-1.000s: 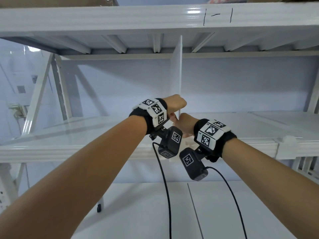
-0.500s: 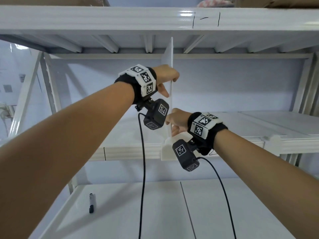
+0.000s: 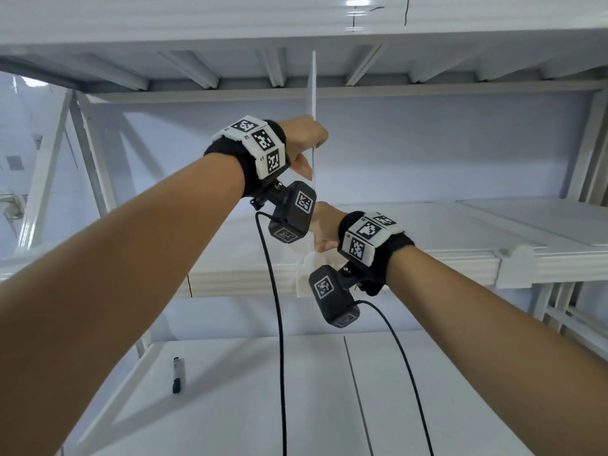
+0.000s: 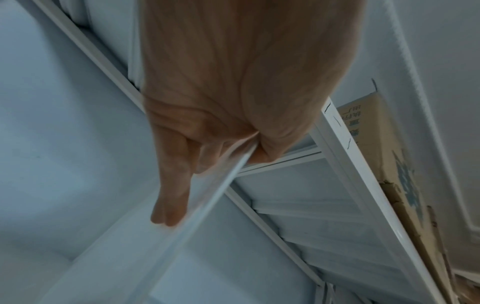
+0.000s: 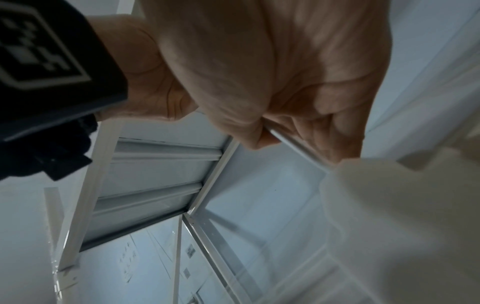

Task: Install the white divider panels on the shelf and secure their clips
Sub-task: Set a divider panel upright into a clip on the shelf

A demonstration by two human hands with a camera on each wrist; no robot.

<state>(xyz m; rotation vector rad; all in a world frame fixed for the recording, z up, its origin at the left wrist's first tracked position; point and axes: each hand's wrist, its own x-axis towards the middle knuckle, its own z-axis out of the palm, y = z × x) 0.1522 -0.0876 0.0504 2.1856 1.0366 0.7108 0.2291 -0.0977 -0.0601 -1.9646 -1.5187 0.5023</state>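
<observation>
Standing upright edge-on on the shelf, the thin white divider panel reaches up to the shelf above, left hand pinching its near edge mid-height, right hand pinching it lower, just above the white clip on the shelf's near lip.

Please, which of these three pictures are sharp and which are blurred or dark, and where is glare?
Head view: sharp and evenly lit, with glare on the upper shelf beam; straight rails bend toward the edges. Left wrist view: dim, the divider panel edge smeared beside the left hand. Right wrist view: darker, the right hand soft, the white clip unfocused.
</observation>
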